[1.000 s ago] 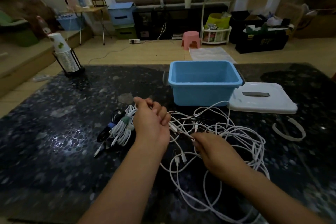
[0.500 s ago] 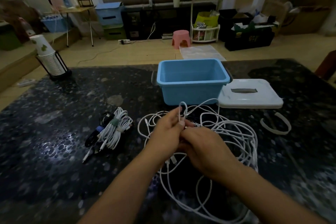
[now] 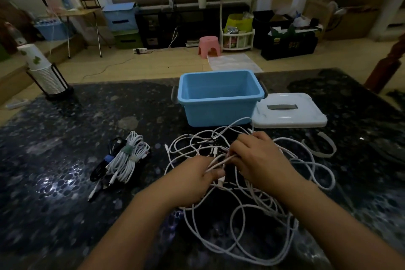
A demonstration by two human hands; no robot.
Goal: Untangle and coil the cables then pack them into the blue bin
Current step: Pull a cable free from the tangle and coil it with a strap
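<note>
Cables [image 3: 282, 221] sprawl tangled across your dark table [image 3: 65, 215], just in front of the blue bin [image 3: 219, 114], which stands open. A coiled bundle [image 3: 127, 158] lies to their left. Your left hand [image 3: 192, 180] grips several white strands; your right hand [image 3: 260, 160] seems to pinch others, fingers partly hidden.

Single head-worn view, forward and down, close over the table [image 3: 65, 160].
</note>
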